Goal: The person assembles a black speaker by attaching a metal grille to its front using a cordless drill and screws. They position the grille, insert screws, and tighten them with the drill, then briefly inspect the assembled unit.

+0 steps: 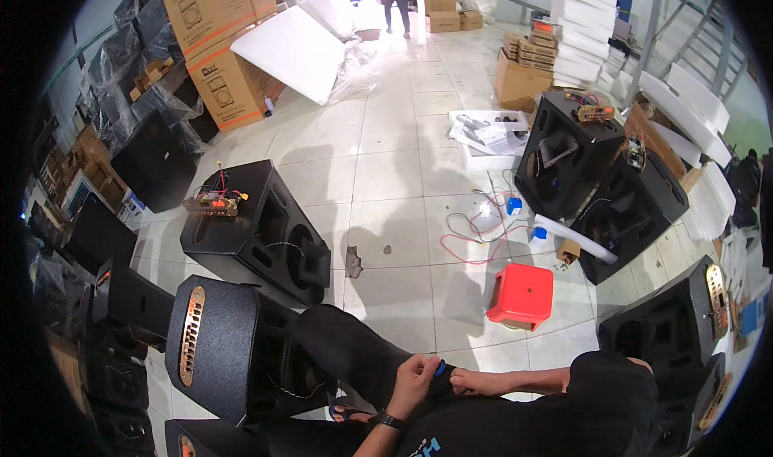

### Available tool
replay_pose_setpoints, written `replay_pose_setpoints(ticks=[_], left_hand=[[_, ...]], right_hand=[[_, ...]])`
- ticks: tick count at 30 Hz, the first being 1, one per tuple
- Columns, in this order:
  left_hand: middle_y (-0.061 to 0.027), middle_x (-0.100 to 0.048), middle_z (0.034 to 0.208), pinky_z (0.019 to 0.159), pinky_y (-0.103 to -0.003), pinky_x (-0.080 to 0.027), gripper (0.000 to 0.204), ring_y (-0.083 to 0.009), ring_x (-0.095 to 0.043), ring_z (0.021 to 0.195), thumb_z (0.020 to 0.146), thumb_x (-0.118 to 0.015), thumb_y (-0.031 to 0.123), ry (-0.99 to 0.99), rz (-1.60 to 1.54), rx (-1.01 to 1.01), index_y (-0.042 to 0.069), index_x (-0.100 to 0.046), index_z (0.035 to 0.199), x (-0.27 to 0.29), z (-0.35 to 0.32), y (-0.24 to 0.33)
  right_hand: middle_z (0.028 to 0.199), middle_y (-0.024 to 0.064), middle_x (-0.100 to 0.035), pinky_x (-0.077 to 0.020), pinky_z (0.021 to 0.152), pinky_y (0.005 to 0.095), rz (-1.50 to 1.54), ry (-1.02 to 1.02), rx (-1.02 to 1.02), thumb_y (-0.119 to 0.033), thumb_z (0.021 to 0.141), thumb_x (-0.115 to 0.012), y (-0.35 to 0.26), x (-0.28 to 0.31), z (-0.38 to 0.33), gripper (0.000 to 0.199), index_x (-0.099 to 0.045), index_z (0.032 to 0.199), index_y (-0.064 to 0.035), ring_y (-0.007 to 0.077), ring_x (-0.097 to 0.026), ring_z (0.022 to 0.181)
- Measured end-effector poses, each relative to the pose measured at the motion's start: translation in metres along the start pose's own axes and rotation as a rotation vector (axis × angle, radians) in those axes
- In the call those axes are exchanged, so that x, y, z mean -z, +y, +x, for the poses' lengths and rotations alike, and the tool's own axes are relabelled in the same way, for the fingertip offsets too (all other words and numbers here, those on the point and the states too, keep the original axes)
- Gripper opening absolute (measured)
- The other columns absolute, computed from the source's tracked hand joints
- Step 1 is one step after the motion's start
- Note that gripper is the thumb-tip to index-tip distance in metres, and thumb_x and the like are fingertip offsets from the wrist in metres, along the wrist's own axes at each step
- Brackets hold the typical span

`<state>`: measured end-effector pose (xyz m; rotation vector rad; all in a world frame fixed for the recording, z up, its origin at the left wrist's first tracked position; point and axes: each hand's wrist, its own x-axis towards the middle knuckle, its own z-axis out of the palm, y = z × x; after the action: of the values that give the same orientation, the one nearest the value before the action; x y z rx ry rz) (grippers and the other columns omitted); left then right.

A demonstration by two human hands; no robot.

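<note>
My left hand, with a dark watch at its wrist, is closed in a pinch on a small blue item over my lap. The blue item is too small to name. Close beside it, my right hand has its fingers curled closed, and whatever they hold is hidden. Left of my hands, a black speaker cabinet with a gold control panel lies against my leg. Its front openings face me, and a twisted wire hangs out of one.
Ahead on the left stands another black cabinet with a circuit board on top. A red stool is at the right, near loose red and grey cables. More cabinets, cartons and white foam sheets line both sides. A person stands far off.
</note>
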<state>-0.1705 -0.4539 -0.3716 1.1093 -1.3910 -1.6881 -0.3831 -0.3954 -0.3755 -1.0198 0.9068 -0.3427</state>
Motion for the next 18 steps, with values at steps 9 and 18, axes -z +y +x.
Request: replay_pose_setpoints(ticks=[9,18], left_hand=[[-0.0116,-0.06,0.079,0.07,-0.034,-0.048,0.041,-0.0226,-0.059,0.074,0.099,-0.068,0.036,-0.193,0.364,-0.08,-0.001,-0.061,0.082,-0.012,-0.006,0.01],[-0.0103,-0.061,0.084,0.073,-0.034,-0.049,0.045,-0.0237,-0.06,0.079,0.101,-0.063,0.042,-0.122,0.241,-0.226,0.0,-0.061,0.086,-0.017,-0.012,0.004]], right_hand=[[0.12,0.0112,-0.06,-0.0445,0.098,0.0332,-0.248,0.128,0.244,-0.042,0.108,-0.055,0.003,-0.009,0.001,0.05,-0.054,0.131,0.0024,0.0173,-0.055,0.111],[0.104,0.0052,-0.06,-0.0471,0.089,0.0306,-0.122,0.037,0.043,-0.045,0.108,-0.054,-0.005,-0.005,-0.003,0.051,-0.057,0.126,0.0032,0.0133,-0.054,0.097]])
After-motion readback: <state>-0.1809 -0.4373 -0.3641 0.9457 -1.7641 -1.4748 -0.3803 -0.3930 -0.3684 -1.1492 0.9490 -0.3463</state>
